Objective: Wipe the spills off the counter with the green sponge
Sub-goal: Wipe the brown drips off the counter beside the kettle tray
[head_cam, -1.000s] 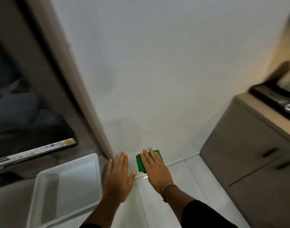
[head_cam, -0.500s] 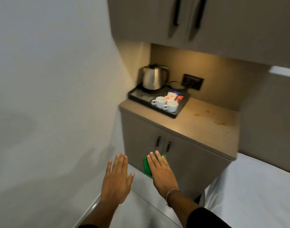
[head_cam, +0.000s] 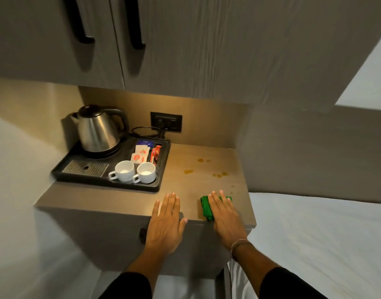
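Both hands bare: left hand [head_cam: 167,226] no rings or watch visible, right hand [head_cam: 225,219] same. Black long sleeves on both arms, the left sleeve [head_cam: 129,285] and right sleeve [head_cam: 286,284] both ending partway up the forearm, well short of the wrists. Only accessory is a thin pale bracelet [head_cam: 238,244] round the right wrist, between the right hand and the right sleeve cuff; looks like a plain thin loop, too small to tell the material.

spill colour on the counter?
Yellowish-amber spills on the tan counter, clearest in the head view, beyond the green sponge.
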A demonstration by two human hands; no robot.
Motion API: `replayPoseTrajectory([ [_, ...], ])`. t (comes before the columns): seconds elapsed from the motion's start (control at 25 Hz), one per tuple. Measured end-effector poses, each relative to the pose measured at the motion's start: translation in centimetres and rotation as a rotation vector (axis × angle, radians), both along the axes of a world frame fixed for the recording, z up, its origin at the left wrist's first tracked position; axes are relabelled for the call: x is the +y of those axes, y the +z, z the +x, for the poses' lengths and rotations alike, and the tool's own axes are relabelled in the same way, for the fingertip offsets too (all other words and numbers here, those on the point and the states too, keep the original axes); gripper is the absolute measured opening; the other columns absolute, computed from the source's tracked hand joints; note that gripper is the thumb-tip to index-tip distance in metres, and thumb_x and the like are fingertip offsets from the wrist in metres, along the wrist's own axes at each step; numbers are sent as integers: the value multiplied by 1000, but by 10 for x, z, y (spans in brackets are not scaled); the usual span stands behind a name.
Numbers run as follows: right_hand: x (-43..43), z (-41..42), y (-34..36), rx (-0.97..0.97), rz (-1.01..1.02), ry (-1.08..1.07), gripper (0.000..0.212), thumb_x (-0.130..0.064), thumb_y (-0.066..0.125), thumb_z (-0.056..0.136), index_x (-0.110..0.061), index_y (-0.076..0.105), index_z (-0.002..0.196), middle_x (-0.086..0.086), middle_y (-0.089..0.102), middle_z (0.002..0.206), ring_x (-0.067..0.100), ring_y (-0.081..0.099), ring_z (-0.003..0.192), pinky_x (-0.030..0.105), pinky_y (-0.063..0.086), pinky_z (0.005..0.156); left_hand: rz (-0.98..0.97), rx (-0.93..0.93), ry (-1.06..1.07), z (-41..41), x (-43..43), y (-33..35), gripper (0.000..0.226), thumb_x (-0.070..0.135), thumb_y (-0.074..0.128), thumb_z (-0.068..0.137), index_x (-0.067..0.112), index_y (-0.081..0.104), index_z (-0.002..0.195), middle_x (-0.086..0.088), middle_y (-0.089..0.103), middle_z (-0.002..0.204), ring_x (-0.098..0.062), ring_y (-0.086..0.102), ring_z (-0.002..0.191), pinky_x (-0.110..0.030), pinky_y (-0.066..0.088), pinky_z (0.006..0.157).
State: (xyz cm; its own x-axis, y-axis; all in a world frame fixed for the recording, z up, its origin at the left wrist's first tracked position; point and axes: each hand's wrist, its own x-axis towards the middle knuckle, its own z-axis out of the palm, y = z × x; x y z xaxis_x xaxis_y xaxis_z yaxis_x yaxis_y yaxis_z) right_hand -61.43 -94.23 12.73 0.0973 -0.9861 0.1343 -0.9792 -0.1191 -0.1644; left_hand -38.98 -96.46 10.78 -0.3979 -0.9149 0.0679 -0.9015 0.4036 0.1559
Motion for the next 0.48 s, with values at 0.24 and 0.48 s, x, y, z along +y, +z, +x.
replayPoseTrajectory([
  [0.24,-56,-32,0,24,137,-54,87,-18,65,95,-21,6,159,3,10,170,26,-2,155,46,1,124,45,-21,-94,-24,-78,-18,82,59,10,100,8,20,162,-17,21,172,-34,11,158,-59,14,127],
  [0.48,-70,-38,-20,-37,193,-27,84,-16,59,93,-27,8,159,-2,12,169,23,-3,155,54,4,125,85,19,-66,-36,-102,-35,86,65,7,97,11,6,164,-12,7,175,-29,-2,159,-57,2,128],
])
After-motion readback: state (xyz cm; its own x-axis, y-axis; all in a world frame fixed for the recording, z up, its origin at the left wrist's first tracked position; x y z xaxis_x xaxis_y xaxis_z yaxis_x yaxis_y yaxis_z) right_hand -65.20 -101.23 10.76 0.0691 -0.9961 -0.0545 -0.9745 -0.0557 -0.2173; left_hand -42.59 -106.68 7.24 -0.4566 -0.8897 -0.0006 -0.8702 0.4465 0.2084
